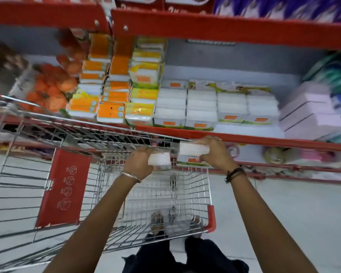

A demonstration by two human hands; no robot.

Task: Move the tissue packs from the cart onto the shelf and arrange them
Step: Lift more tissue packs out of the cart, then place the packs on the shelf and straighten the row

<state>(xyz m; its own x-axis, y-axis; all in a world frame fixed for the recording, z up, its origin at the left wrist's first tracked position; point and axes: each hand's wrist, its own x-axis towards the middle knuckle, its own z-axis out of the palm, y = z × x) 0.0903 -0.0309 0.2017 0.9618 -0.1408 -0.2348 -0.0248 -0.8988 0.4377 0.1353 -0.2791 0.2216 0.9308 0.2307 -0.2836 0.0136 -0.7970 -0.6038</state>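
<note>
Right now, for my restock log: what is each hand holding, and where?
Left hand grips a white tissue pack by its left end; right hand grips another pack by its right end.

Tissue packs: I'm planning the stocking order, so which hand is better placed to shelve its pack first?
Probably the right. The right hand holds its tissue pack closer to the shelf edge, just below the white packs. The left hand holds its pack lower, over the cart.

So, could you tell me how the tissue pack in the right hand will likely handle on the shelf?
The tissue pack probably feels light and soft, since the right hand lifts it alone. Flat-sided like the stacked packs, it should sit without rolling.
</note>
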